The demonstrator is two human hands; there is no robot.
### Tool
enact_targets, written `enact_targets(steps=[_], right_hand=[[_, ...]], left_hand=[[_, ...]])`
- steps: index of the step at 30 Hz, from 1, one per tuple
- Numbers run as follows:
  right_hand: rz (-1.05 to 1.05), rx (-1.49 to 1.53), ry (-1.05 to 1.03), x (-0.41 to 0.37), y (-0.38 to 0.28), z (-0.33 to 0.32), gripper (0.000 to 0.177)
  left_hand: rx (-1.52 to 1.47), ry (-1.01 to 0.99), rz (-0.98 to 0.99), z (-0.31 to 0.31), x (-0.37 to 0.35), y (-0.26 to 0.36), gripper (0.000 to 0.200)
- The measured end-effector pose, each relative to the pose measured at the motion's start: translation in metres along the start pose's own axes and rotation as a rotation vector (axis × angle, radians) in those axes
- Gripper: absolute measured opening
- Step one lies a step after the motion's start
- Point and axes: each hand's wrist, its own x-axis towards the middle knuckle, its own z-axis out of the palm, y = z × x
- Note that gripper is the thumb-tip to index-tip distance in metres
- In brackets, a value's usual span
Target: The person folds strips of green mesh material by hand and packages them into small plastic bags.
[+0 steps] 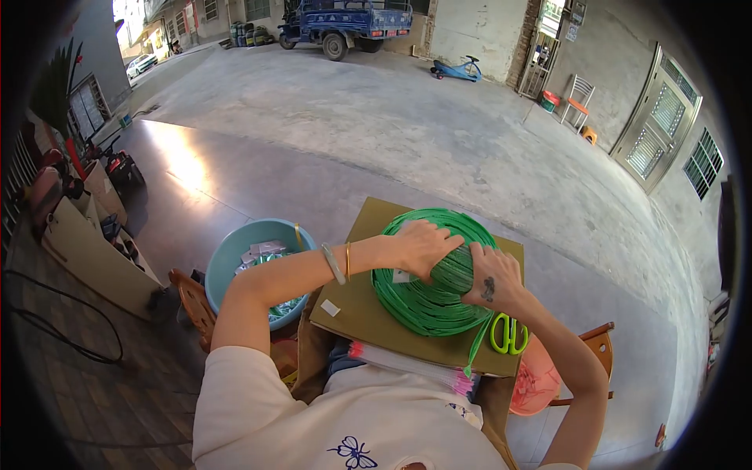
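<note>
A large coil of green plastic strands (415,311) lies on a brown cardboard box (356,301) in front of me. My left hand (425,244) is closed over the coil's upper middle, its fingers curled round a bunch of strands. From the other side, my right hand (495,276) grips the same bunch, close to the left fingertips. A loose tail of strands hangs toward me over the box's near edge. Scissors with lime-green handles (495,337) rest just below my right hand. Pink-and-white packaging (411,366) is stacked under the box's near edge.
A light-blue tub (217,247) with small packets stands at left, beside a wooden chair (190,301). A pink basin (540,376) is at right. Farther off are a blue cargo tricycle (352,23), a child's ride-on car (462,72) and a chair (578,103).
</note>
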Motion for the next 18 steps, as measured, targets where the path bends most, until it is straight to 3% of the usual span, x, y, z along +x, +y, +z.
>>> enact_targets(steps=[4,10,13,18], right_hand=[[0.006,0.020,-0.090,-0.014,0.012,0.027,0.080],[-0.119,0.014,0.110,-0.012,0.002,0.034,0.100],[0.044,0.071,-0.205,-0.008,0.004,0.027,0.112],[0.101,0.109,-0.200,-0.006,0.006,0.032,0.087]], left_hand=[[-0.015,-0.039,0.041,0.016,0.004,0.017,0.087],[0.009,-0.048,0.047,0.025,0.007,0.014,0.086],[0.027,-0.054,0.040,0.026,0.008,0.014,0.086],[0.008,-0.061,0.037,0.021,0.008,0.016,0.085]])
